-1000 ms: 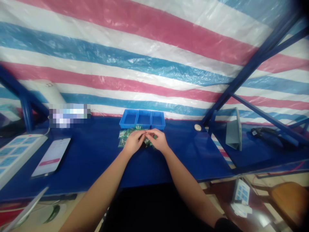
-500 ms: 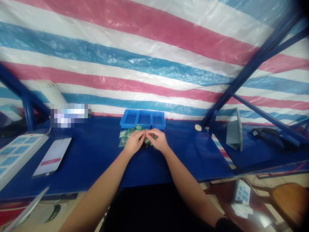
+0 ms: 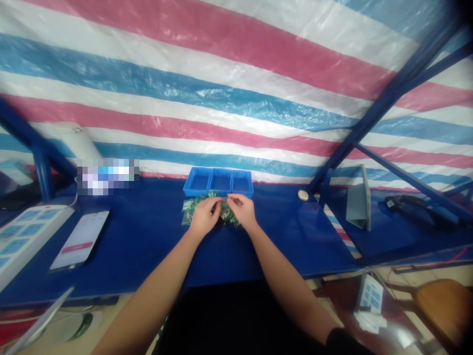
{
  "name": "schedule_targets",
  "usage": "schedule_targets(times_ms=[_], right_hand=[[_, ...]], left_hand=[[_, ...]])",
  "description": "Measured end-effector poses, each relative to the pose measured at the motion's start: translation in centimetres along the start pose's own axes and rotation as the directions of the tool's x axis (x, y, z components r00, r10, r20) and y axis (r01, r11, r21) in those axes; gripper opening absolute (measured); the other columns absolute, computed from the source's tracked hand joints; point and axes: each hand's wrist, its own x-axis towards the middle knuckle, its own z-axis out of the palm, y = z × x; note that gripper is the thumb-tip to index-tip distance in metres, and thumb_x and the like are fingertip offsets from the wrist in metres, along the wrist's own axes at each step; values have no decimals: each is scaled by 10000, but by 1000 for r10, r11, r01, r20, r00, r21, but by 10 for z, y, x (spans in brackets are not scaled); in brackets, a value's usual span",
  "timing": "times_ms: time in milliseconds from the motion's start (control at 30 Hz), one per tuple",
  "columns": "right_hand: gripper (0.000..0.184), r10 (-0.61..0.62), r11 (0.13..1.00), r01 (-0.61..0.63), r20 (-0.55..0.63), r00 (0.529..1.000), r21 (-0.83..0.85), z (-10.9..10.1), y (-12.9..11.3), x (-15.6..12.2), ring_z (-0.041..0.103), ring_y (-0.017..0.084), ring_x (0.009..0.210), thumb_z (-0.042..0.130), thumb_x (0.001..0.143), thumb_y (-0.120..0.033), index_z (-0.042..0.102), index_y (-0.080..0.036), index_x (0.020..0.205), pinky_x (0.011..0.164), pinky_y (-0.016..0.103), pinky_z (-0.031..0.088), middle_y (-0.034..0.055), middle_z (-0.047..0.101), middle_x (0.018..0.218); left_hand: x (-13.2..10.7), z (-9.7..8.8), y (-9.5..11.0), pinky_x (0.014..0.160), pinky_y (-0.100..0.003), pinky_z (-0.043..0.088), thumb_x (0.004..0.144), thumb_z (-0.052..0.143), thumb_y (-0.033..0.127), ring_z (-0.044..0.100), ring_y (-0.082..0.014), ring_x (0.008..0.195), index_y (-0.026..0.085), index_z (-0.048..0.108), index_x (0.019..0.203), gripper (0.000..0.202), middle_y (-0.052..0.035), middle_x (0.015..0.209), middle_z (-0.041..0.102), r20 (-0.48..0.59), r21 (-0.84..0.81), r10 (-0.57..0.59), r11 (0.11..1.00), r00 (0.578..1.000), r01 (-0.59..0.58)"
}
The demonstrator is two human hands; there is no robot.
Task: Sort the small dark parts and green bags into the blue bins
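A pile of small green circuit boards (image 3: 189, 209) lies on the blue table (image 3: 148, 246), just in front of a blue three-compartment tray (image 3: 219, 182). My left hand (image 3: 204, 217) rests over the pile with its fingers curled, pinching something small I cannot make out. My right hand (image 3: 241, 211) sits beside it, a small gap between the two, fingers also pinched over the boards. What either pinch holds is too small to name.
A phone (image 3: 80, 240) with a lit screen and a white power strip (image 3: 25, 231) lie at the left. A small round object (image 3: 303, 195) sits right of the tray. A grey stand (image 3: 359, 201) and blue frame bars (image 3: 369, 123) stand at the right.
My hands, which met fingertip to fingertip over the pile, have drawn slightly apart and shifted a little toward the tray.
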Motion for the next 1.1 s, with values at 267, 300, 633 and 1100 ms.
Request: schedule_targets(times_ms=[267, 300, 633, 1100], right_hand=[[434, -29, 1000, 29, 26, 999, 9, 1, 12, 16, 696, 178, 832, 596, 855, -325, 603, -199, 1270, 792, 340, 576, 84, 708, 1117], [353, -45, 998, 46, 12, 999, -50, -3, 13, 15, 692, 179, 818, 576, 869, -325, 656, -202, 1190, 787, 337, 569, 74, 725, 1057], [336, -201, 736, 316, 252, 947, -598, 18, -6, 27, 505, 285, 1053, 604, 865, -258, 659, -237, 1197, 925, 447, 408, 99, 659, 1074], [223, -68, 997, 66, 91, 994, 31, 4, -31, 16, 655, 178, 815, 584, 862, -380, 651, -191, 959, 743, 301, 517, 57, 706, 932]], left_hand=[[0, -1, -3, 896, -383, 507, 928, 474, 255, 657, -218, 951, 216, 658, 1063, 232, -59, 1034, 711, -22, 46, 14, 999, 1000, -13], [0, -1, -5, 891, -382, 505, 925, 477, 252, 658, -218, 939, 217, 661, 1055, 228, -59, 1020, 712, -32, 59, 14, 998, 999, -13], [2, -2, -13, 839, -381, 496, 915, 473, 242, 649, -229, 893, 204, 659, 1019, 216, -71, 977, 708, -112, 120, -7, 993, 994, 21], [2, -7, 7, 763, -311, 505, 904, 545, 328, 630, -171, 783, 170, 492, 1268, 400, -52, 914, 662, -198, -96, -196, 979, 960, 180]])
